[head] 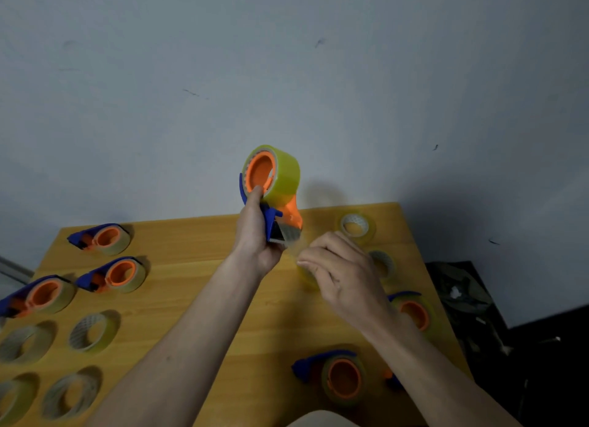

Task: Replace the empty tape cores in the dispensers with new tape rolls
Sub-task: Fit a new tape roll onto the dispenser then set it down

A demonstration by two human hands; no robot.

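Yellow-orange wooden table point(197, 299) sits under everything, against a grey wall. The blue-and-orange plastic tape dispenser point(274, 213) is held up above the table's far edge, already loaded with a full yellowish clear tape roll point(283, 175). Its long axis runs roughly vertical, roll on top, cutter end pointing down toward the right hand. Left hand point(255, 235) is wrapped around the dispenser's handle, forefinger up against the orange hub. Right hand point(338, 267) sits just below and right of the cutter, fingers curled in a pinch; it looks like it has the loose tape end, but blur makes that uncertain. Right hand is the one nearer the cutter, so any pull of tape past the blade would likely come from it.

Counts: 6 dispensers in all, 1 held, 3 on the table's left, 2 on its right. Loose rolls or cores: 4 front left, 2 far right, a possible 3rd behind the right hand.
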